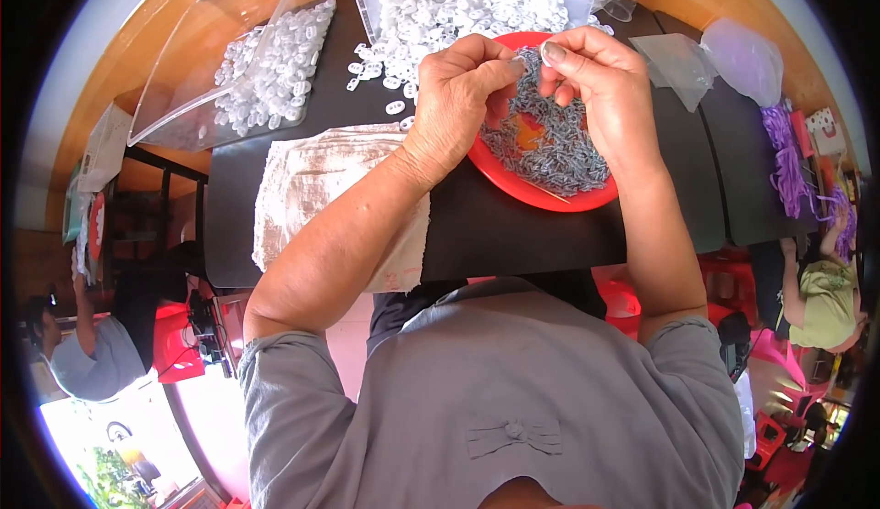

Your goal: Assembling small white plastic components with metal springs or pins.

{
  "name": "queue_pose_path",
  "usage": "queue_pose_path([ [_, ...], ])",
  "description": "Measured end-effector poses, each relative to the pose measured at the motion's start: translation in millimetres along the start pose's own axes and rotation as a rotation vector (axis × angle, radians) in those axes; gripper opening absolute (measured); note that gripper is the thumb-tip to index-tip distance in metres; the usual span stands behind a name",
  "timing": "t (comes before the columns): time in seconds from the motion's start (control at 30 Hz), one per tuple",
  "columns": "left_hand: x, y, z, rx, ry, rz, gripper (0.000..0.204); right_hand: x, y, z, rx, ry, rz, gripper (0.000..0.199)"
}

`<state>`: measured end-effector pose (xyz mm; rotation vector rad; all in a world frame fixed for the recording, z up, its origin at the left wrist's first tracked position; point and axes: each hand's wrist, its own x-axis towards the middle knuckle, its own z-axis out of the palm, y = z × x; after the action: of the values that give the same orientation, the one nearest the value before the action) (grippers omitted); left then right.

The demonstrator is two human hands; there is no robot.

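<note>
My left hand (pixel 458 96) and my right hand (pixel 610 82) are raised close together over a round red tray (pixel 513 188). Thumb and fingers of both hands are pinched. A small whitish bit shows at the right fingertips, too small to name; whatever the left fingers hold is hidden. Inside the tray lies a heap of small grey screw-like pieces (pixel 573 156), with a patch of its orange-red bottom showing. A thin wooden stick (pixel 543 190) rests along its near rim. Small white oval plastic pieces with holes (pixel 477 0) are piled just beyond my hands.
Loose white pieces spill onto the dark table (pixel 513 248) from a transparent bin (pixel 359 0). Another transparent bin (pixel 170 96) with white pieces lies at left. A stained cloth (pixel 316 179) is beside my left forearm. Plastic bags (pixel 747 60) and purple strips (pixel 784 160) lie right. People sit at both sides.
</note>
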<state>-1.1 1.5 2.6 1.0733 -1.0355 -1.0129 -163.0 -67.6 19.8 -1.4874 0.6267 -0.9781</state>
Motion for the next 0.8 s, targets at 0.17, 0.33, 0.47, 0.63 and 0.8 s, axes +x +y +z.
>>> queue_pose_path([
  [0.17, -0.2, 1.4, -1.4, -0.04, -0.007, 0.0, 0.015, 0.4, -1.4, -2.4, -0.151, 0.028, -0.119, 0.013],
  [0.33, -0.1, 0.3, -1.2, -0.053, -0.011, 0.02, 0.014, -2.0, -6.2, 3.2, -0.325, -0.011, -0.124, 0.013],
  [0.47, 1.5, -1.9, -1.7, -0.005, -0.016, 0.031, 0.014, -1.3, -2.3, 4.1, -0.412, -0.052, -0.174, 0.012],
  [0.63, 0.8, -1.8, 0.2, 0.014, -0.036, -0.013, 0.014, -1.5, 3.1, 2.8, -0.417, -0.045, -0.213, 0.011],
  [0.8, -0.7, -5.4, 0.1, 0.013, -0.002, -0.038, 0.014, -2.9, 11.9, 9.1, -0.442, -0.004, -0.275, 0.008],
])
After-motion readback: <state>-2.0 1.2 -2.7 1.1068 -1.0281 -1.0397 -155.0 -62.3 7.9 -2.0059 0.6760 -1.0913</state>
